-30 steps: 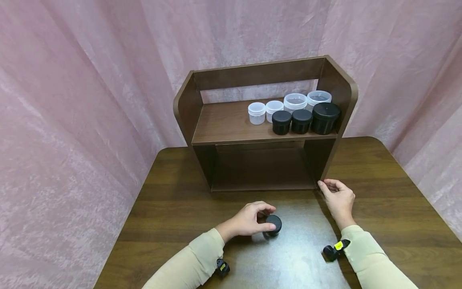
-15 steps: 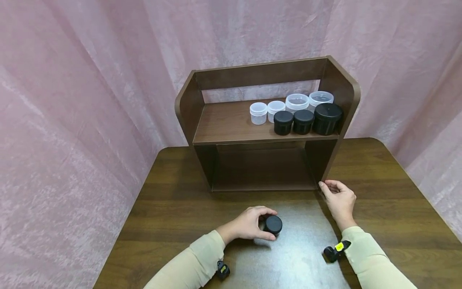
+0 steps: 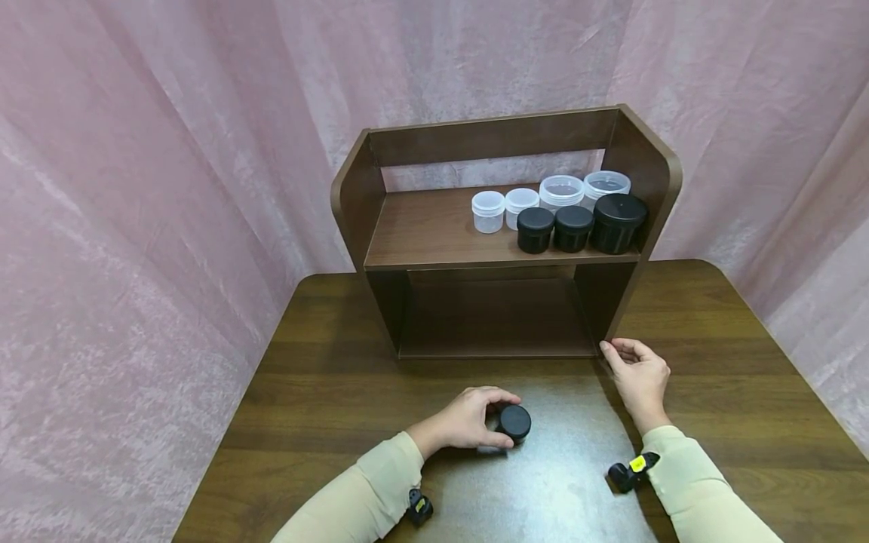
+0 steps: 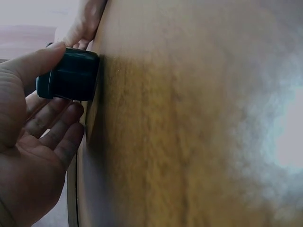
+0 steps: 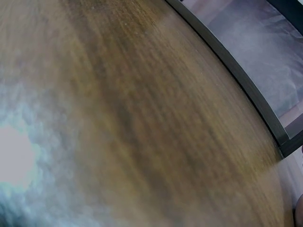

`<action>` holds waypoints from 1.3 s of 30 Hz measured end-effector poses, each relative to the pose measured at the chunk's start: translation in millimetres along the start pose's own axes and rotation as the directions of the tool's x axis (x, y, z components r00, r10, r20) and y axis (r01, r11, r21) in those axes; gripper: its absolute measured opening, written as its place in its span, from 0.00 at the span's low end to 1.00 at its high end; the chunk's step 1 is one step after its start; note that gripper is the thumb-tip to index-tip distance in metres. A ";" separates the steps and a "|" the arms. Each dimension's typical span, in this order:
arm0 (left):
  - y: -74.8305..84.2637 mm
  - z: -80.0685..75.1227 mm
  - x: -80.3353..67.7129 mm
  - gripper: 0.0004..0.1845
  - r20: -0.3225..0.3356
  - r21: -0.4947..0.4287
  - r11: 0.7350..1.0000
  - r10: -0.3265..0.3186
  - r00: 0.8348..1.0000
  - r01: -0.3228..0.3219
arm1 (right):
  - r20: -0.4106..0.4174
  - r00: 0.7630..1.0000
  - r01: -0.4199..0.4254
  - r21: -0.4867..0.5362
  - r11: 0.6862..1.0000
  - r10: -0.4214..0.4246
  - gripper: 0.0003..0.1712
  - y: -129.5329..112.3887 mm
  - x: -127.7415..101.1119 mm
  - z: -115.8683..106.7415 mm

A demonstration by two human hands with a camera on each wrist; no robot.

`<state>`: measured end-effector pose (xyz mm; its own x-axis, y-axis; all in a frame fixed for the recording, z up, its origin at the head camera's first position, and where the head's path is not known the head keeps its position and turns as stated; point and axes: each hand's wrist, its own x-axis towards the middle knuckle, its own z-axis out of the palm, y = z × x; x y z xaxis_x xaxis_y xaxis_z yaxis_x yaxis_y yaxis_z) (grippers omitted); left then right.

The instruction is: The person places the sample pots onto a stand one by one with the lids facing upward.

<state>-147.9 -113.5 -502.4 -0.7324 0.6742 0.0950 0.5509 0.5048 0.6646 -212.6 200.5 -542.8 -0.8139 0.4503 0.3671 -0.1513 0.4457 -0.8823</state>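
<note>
The table (image 3: 713, 392) is dark wood-grain with a smooth, semi-glossy top that throws back a pale glare. The shelf unit (image 3: 434, 234) is darker brown wood, smooth and nearly matt. The small black jar (image 3: 514, 422) looks like matt plastic. On the shelf, the clear jars (image 3: 560, 191) are translucent plastic and the black jars (image 3: 616, 222) slightly shiny plastic. The pink curtain (image 3: 170, 151) is soft, crinkled cloth. The sleeves (image 3: 360, 498) are matt beige fabric

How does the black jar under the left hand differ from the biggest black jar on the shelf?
The black jar on the table is small; the large black jar at the shelf's right end is clearly wider and taller. The small one stands on the table with the left hand gripping it; the large one stands untouched beside two other black jars. Both are round, black and lidded.
</note>
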 end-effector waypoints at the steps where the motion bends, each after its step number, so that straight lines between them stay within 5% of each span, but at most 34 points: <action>1: 0.1 0.0 -0.1 0.34 -0.006 0.003 1.000 0.003 1.000 -0.003 | 0.002 1.000 -0.002 -0.002 1.000 0.002 0.13 0.1 0.0 0.0; 25: -3.6 0.4 -1.7 0.30 -0.028 -0.081 0.996 -0.036 0.999 0.034 | 0.016 1.000 -0.024 -0.001 1.000 0.024 0.14 -1.8 -0.4 -0.5; 39: -0.8 -14.8 -4.6 0.30 -0.086 -0.150 0.988 -0.052 0.995 0.039 | 0.007 1.000 -0.021 0.010 1.000 0.021 0.14 -2.8 -1.9 -0.7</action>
<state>-150.9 -125.0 -492.4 -0.7919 0.5980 0.1237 0.4556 0.4437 0.7717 -210.2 199.0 -540.8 -0.8207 0.4545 0.3463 -0.1394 0.4285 -0.8927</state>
